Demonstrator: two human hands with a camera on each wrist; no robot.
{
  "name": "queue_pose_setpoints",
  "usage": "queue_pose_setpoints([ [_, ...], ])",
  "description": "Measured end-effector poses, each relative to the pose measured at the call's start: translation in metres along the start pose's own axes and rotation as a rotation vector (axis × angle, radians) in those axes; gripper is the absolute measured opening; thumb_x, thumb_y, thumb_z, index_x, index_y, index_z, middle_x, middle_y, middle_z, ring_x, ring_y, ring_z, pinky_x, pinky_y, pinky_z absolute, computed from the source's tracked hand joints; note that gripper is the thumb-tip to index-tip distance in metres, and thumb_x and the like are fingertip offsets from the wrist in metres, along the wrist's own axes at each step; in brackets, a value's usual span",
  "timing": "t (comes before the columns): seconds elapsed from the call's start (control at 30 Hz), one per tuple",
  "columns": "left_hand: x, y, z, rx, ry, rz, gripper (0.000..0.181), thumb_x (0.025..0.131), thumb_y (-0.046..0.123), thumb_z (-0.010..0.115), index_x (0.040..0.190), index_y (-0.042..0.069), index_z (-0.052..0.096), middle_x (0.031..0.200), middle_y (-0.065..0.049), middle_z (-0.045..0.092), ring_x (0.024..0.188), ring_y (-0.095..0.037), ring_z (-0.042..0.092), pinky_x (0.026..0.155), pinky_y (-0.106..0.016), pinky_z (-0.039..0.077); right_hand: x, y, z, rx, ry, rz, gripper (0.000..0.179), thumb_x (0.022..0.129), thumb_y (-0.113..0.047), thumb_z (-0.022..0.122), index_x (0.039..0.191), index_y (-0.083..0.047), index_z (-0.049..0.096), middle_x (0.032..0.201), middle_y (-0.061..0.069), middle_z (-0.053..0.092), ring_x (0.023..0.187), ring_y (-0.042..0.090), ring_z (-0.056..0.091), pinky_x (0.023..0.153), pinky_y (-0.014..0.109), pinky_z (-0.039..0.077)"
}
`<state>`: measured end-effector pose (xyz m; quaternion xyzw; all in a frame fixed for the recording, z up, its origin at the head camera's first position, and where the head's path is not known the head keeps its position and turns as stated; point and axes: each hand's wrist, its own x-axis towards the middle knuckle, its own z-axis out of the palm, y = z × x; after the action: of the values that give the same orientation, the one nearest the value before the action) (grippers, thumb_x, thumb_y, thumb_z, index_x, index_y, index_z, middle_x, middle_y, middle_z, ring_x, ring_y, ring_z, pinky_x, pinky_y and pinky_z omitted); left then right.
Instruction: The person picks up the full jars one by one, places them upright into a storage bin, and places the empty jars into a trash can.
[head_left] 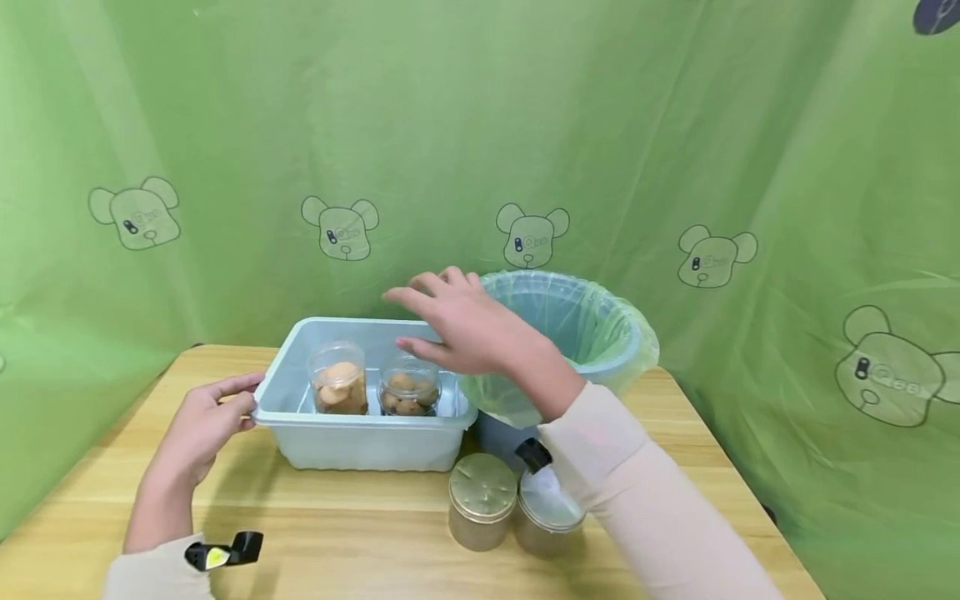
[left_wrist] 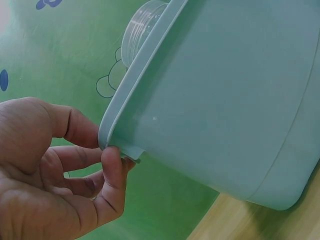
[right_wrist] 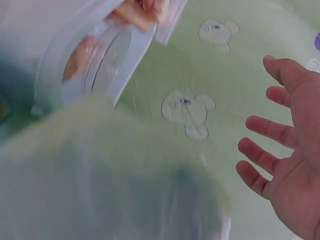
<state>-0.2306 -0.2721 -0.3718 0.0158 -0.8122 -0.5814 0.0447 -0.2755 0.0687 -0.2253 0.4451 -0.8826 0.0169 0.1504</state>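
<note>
My left hand (head_left: pixel 206 425) pinches the left end of the rim of a light blue plastic tub (head_left: pixel 367 450); the left wrist view shows thumb and fingers at its corner. Inside the tub stand two clear jars: a taller jar (head_left: pixel 339 392) with pale brown round pieces, and a shorter jar (head_left: pixel 408 396) with small brown balls. My right hand (head_left: pixel 468 321), its fingers spread and holding nothing, is raised over the tub's right end, beside a blue bin (head_left: pixel 547 300) lined with a thin green bag (head_left: pixel 630 350). In the right wrist view the bag blurs across the foreground.
Two lidded jars, one with a gold-toned lid (head_left: pixel 483 487) and one with a paler lid (head_left: pixel 551 504), stand side by side in front of the bin. My right sleeve partly covers the second. All rest on a wooden table (head_left: pixel 360 542), with a green printed curtain (head_left: pixel 435 125) behind.
</note>
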Motion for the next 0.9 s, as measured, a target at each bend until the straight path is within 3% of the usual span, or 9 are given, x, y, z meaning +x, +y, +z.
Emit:
queue_pose_setpoints([
  [0.5, -0.001, -0.001, -0.001, 0.015, 0.003, 0.006, 0.052, 0.099, 0.003, 0.045, 0.148, -0.013, 0.042, 0.149, -0.031, 0.046, 0.090, -0.001, 0.061, 0.077, -0.019, 0.056, -0.072, 0.051, -0.026, -0.010, 0.106, 0.065, 0.057, 0.102, -0.041, 0.061, 0.149, -0.012, 0.051, 0.140, 0.016, 0.058, 0.122, 0.038, 0.051, 0.101, 0.056, 0.040],
  [0.9, -0.002, 0.000, 0.000, 0.012, -0.011, -0.013, 0.052, 0.101, 0.004, 0.044, 0.149, -0.013, 0.040, 0.150, -0.032, 0.043, 0.092, 0.001, 0.061, 0.079, -0.019, 0.056, -0.127, 0.090, -0.034, 0.012, 0.179, 0.191, 0.056, 0.100, -0.032, 0.066, 0.147, -0.006, 0.052, 0.139, 0.018, 0.058, 0.129, 0.039, 0.049, 0.108, 0.059, 0.039],
])
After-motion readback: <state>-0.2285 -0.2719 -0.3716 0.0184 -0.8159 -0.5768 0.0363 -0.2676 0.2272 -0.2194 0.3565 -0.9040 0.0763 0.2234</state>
